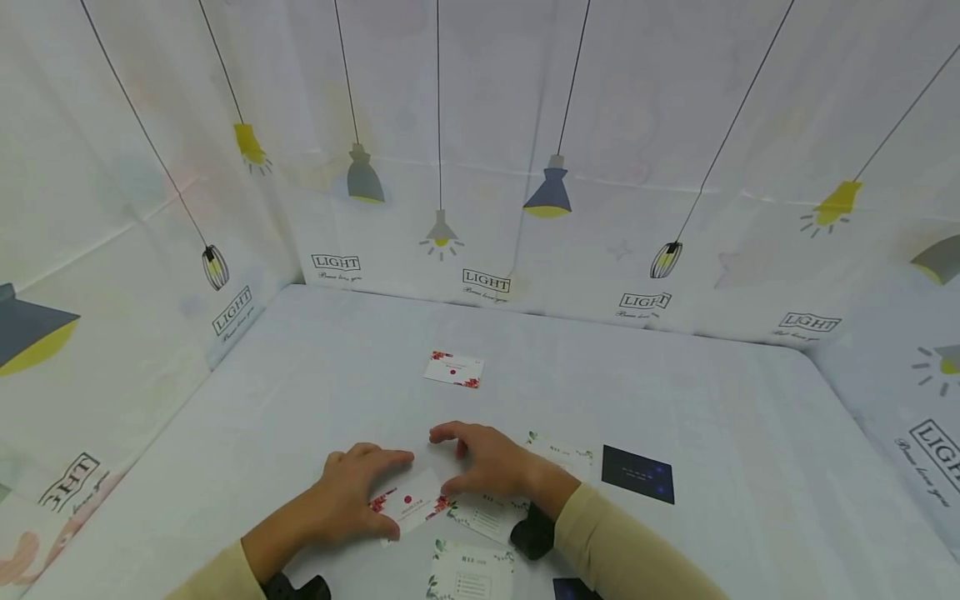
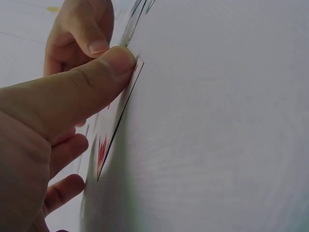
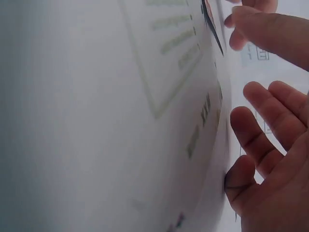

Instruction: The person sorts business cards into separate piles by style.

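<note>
Head view: both hands meet near the front edge of a pale cloth-covered surface [image 1: 300, 400], over a white card with red floral corners [image 1: 411, 502]; the left hand [image 1: 352, 492] lies on the card's left end, thumb at the near edge, fingers curled over the far side; the left-wrist view shows the thumb tip pressing the card's corner so that this edge lifts off the cloth, so the hand pinches the card. The right hand [image 1: 487, 462] arches over the card's right end, thumb low, index finger stretched leftward; the right-wrist view, blurred and very close, shows the fingers [image 3: 260, 130] loosely spread and lightly bent; whether they touch the red-flowered card cannot be told, though they appear to hover just above it.

Around the hands: a green-leafed white card [image 1: 487, 515] partly under the right wrist; a second one [image 1: 471, 575] nearer the front edge; a third [image 1: 564, 452] just beyond the right wrist; a dark blue card [image 1: 638, 473] to the right, lying flat; another red-flowered card [image 1: 453, 369] further back, well apart from the hands; printed curtains with lamp motifs [image 1: 547, 196] enclose the surface.
</note>
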Demonstrator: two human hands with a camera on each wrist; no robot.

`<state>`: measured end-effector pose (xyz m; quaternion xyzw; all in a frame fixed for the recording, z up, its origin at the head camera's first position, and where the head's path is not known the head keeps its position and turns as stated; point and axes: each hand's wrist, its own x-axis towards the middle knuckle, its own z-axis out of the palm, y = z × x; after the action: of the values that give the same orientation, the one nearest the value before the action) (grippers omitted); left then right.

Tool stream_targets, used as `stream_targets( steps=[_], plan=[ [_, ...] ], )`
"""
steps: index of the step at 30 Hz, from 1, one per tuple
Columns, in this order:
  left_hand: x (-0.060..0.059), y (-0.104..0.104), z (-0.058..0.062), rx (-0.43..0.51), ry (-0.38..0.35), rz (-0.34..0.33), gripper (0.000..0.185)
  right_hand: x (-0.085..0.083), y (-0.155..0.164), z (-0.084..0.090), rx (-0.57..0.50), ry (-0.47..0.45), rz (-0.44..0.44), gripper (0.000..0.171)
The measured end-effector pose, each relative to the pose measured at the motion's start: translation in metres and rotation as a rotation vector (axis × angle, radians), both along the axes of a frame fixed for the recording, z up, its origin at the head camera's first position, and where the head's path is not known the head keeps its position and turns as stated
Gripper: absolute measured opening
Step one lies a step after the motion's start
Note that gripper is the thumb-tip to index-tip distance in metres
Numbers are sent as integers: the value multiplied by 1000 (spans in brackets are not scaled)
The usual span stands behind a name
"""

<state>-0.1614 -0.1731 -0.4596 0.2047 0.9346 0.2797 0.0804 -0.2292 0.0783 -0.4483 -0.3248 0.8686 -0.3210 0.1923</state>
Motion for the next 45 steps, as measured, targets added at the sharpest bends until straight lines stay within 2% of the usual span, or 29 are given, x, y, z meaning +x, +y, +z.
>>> stream_targets(
  steps=[10, 20, 31, 38, 45],
  plan=[
    [-4, -1, 0, 8, 0, -4, 81, 3, -7, 1, 115, 41, 28, 61],
    [-7, 1, 0, 4, -16, 87, 71, 3, -7, 3, 118, 63, 37, 57],
    [-10, -3, -1, 8, 77, 36, 57, 3, -6, 2, 85, 83, 25, 52],
    [-10, 0, -1, -8, 72, 101, 50, 5, -7, 2, 113, 104, 16, 57],
    [-10, 2, 3, -24, 39, 141, 53, 4, -7, 1, 119, 120, 19, 58]
  ],
)
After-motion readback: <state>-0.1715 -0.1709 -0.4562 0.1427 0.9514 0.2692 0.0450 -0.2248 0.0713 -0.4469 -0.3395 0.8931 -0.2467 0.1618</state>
